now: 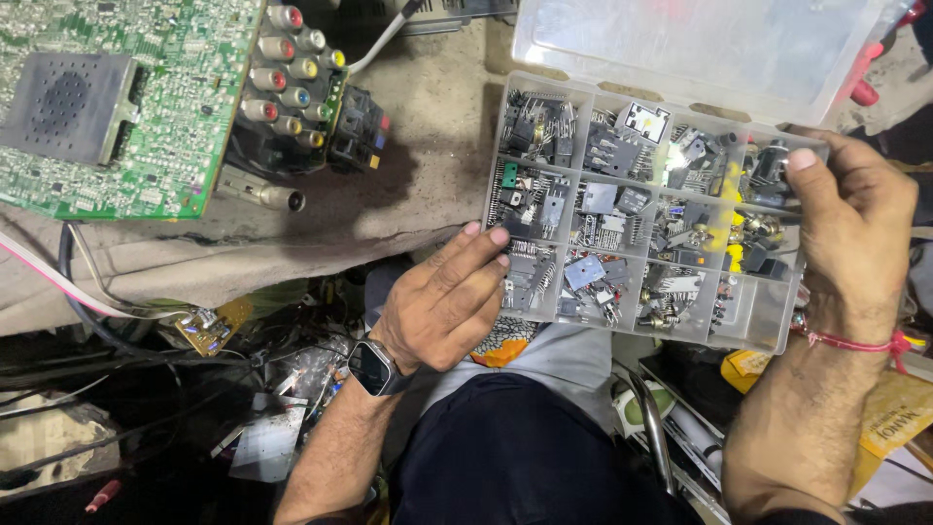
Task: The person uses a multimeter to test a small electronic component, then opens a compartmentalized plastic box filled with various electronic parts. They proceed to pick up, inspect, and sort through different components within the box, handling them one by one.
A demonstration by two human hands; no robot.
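I steady a clear parts box (pixel 768 335) with both hands above my lap, its lid (pixel 700 49) thrown back. My left hand (pixel 442 301) grips the box's left edge, fingers pressed together over a compartment of black chips (pixel 530 277). My right hand (pixel 850 209) clasps the right edge, thumb laid along the top-right corner. A green circuit board (pixel 126 107) lies on the cloth at the desk's far-left corner. Holding the box level, I judge, keeps parts from spilling.
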